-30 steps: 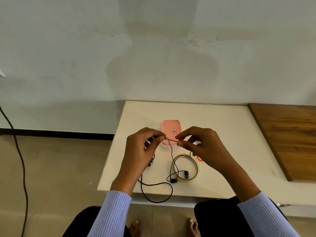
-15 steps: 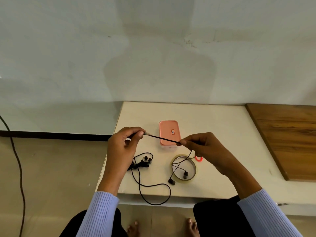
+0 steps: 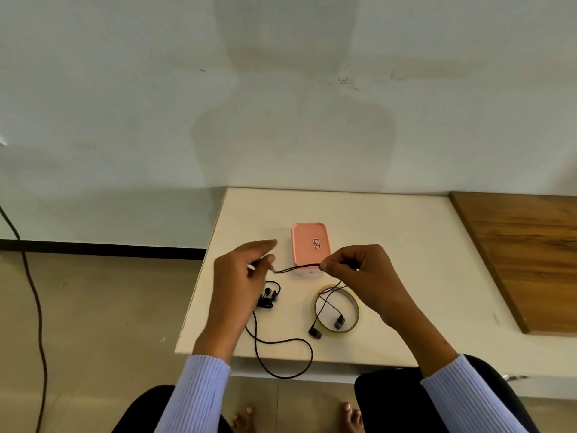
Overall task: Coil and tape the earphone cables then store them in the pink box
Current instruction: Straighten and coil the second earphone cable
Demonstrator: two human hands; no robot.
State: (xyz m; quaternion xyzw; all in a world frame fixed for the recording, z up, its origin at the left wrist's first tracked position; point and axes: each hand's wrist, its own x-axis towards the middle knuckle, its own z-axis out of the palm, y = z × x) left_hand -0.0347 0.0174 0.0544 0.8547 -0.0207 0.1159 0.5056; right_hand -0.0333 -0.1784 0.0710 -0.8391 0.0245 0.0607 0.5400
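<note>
Spanning the lower frame, a cream rectangular table with a brown wooden board on its right carries a closed pink rounded-rectangle plastic box near its middle, a ring-shaped roll of clear tape nearer the person, and a second black earphone set bunched at the left with its cable looping over the front edge. The right hand pinches a thin black earphone cable between curled fingertips just in front of the box, its two earbuds trailing down onto the tape roll. The left hand, forefinger extended, pinches the cable's plug end, the short stretch between the hands hanging above the table.
</note>
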